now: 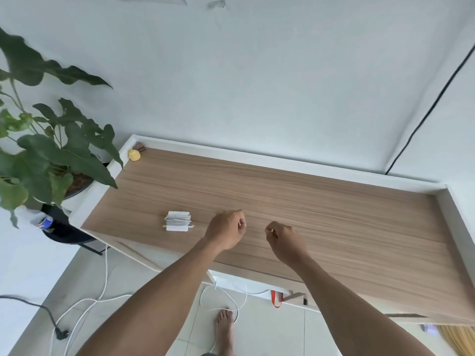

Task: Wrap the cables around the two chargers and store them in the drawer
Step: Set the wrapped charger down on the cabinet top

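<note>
White square charger (175, 228), grey cable (178, 219) wound crosswise round it, lies on the wood-grain desktop (308, 201) just left of the left hand (226, 231), nearer it than the right hand (285, 241); both hands' fingers curled, whether pinching anything I cannot tell.

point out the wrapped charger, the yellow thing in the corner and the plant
wrapped charger (178, 220): head view, on the coils round its middle
yellow thing (134, 155): head view, middle of its body
plant (77, 160): head view, on a large lower leaf
</note>
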`<control>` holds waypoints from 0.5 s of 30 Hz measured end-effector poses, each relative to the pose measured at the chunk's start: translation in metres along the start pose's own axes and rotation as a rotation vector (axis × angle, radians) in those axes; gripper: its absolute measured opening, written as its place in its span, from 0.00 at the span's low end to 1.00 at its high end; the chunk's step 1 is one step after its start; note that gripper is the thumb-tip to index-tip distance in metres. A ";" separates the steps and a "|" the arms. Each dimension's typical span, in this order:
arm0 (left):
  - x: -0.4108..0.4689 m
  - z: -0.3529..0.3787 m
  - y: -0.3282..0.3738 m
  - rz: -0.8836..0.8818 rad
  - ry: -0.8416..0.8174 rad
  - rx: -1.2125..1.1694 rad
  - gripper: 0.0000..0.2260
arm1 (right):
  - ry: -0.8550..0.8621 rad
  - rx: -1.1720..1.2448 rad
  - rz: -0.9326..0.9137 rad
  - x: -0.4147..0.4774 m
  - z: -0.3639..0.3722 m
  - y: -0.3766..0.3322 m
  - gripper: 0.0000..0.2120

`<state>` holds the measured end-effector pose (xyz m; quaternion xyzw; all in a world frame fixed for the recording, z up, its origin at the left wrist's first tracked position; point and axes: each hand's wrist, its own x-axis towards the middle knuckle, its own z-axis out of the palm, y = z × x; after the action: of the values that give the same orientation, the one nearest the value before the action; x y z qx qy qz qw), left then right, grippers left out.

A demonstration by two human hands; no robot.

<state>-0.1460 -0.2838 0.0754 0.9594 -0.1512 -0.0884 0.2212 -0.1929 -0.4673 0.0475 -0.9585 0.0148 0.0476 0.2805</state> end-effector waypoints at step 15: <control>-0.110 0.094 0.015 -0.314 -0.189 -0.116 0.06 | -0.114 -0.027 -0.014 -0.106 0.020 0.043 0.16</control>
<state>-0.2757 -0.2982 0.0102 0.9442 -0.0146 -0.2201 0.2446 -0.3020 -0.4921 0.0182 -0.9581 -0.0086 0.1003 0.2683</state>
